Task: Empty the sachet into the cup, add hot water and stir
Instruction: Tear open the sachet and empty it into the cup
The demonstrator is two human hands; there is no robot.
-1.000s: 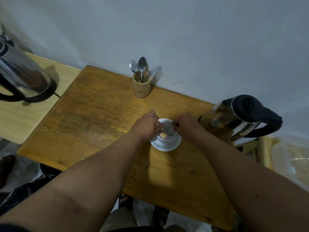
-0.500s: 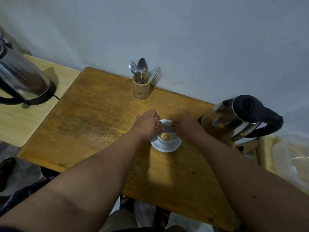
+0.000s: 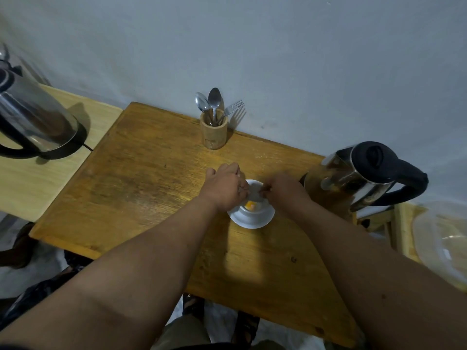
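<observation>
Nearest the camera, two bare forearms reach out over the near edge of the worn, orange-brown wooden table (image 3: 156, 173) and meet above its middle. There the small white cup (image 3: 254, 210) stands on its round white saucer (image 3: 249, 219), with a little orange-yellow heap of powder (image 3: 250, 205) already lying in its bottom.

The left hand (image 3: 223, 188) and the right hand (image 3: 285, 192) are closed in pinches on opposite ends of a small, pale, translucent sachet (image 3: 255, 194), which hangs directly over the cup's far rim. Its long axis runs left to right between the two sets of fingertips, and both hands are about equally near the cup. Whether it is empty is too blurred to tell; judging by the powder, the emptying step seems well along.

For the water, the right hand is the nearer one: the steel electric kettle with a black lid and handle (image 3: 364, 173) stands at the table's right edge, just beside that wrist. At the far edge, against the wall, a wooden cylindrical holder (image 3: 214, 133) carries spoons (image 3: 209, 102) and a fork for stirring. A second steel kettle (image 3: 32, 117) sits well apart on a paler side table to the left.
</observation>
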